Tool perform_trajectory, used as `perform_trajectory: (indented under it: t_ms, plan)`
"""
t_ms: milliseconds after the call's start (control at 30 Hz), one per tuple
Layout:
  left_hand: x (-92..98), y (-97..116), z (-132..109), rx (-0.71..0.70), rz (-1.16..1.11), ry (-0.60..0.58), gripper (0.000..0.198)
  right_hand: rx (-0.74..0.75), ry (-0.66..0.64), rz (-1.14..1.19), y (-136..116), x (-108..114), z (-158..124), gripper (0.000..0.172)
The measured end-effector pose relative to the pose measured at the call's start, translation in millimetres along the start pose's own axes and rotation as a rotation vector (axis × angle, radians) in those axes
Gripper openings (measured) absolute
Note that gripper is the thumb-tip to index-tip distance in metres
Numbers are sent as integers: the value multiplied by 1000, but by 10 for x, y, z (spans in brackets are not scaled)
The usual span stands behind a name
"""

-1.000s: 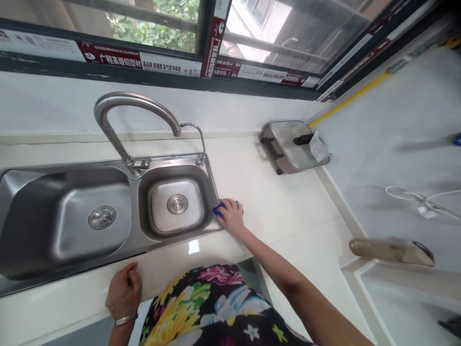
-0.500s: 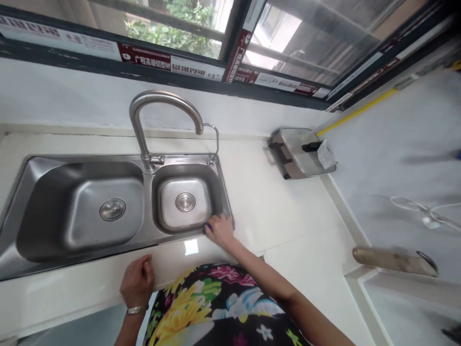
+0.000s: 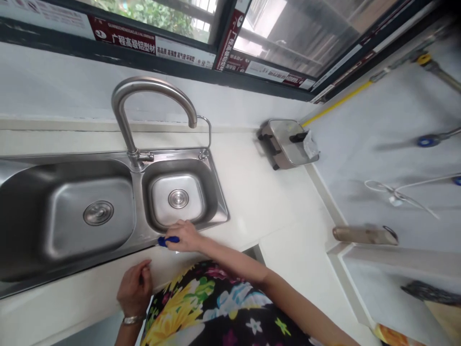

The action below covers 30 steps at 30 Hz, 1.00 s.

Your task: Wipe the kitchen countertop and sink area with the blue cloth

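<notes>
My right hand (image 3: 185,235) is closed around a small dark blue hand tool (image 3: 168,240), perhaps a scraper; its exact kind is hard to make out. The tool's end touches the front rim of the steel double sink (image 3: 141,235), just below the divider between the basins. My left hand (image 3: 135,286), with a metal band at its wrist, rests by the counter's front edge. Its fingers are loosely curled, and nothing shows in them. The smaller basin (image 3: 196,180) lies right beyond my right hand, the larger basin (image 3: 65,230) to the left.
A curved steel faucet (image 3: 124,113) rises behind the divider. On the white counter (image 3: 248,192), to the right, stands a lidded rectangular electric pan (image 3: 288,144). A brown cylindrical object (image 3: 363,235) lies by the right wall. A dark-framed window (image 3: 169,48) runs along the back.
My right hand has moved left along the sink's front rim, from the right corner to near the divider, exposing more of the blue tool. My left hand stays by the counter edge. The view has shifted.
</notes>
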<state>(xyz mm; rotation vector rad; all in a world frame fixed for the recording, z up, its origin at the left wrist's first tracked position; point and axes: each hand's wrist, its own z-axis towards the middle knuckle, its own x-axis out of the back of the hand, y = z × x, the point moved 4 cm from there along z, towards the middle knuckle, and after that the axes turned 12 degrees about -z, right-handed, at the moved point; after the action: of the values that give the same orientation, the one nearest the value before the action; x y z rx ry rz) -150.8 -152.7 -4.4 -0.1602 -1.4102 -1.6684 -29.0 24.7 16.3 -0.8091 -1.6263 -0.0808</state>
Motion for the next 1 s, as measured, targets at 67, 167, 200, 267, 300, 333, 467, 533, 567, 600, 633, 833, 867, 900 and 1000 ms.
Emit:
perform_trajectory:
  t_ms: [67,167,200,267,300,333,467,533,567,600,633,833,867,900,1000]
  plan:
    - [73,-59,-34,36,-61,-30,21,-1,1,-13,203,7,-116,19]
    - [262,-199,-86,112,-73,-64,23,-40,-12,-60,577,95,-323,17]
    - [346,-256,-100,145,-46,-54,24,-59,-17,-85,705,144,-403,18]
    - [525,-377,-124,229,42,-3,26,-85,-43,-139,940,254,-576,19]
    - [607,-437,-135,273,85,28,27,-97,-53,-176,1043,312,-663,19]
    - [676,-492,-146,315,118,54,28,-98,-63,-212,1129,363,-744,20]
    - [765,-652,-169,380,147,88,30,-74,-72,-311,1268,447,-928,23]
    - [719,-694,-167,360,127,65,29,-114,-54,-335,1227,413,-911,24]
    - [693,-710,-167,356,115,58,29,-138,-48,-338,1180,383,-877,24]
    - [669,-723,-166,360,101,51,28,-151,-50,-332,1115,349,-826,25]
    - [648,-733,-166,372,89,43,27,-150,-59,-319,1034,314,-762,25]
    - [623,-693,-163,400,100,27,28,-5,-141,-186,388,144,-192,25]
    - [627,-680,-160,391,108,35,28,22,-149,-164,272,111,-90,26]
    - [631,-668,-158,380,117,42,28,48,-156,-146,156,73,8,26]
    - [645,-640,-147,342,154,62,28,126,-167,-101,-174,-45,258,30]
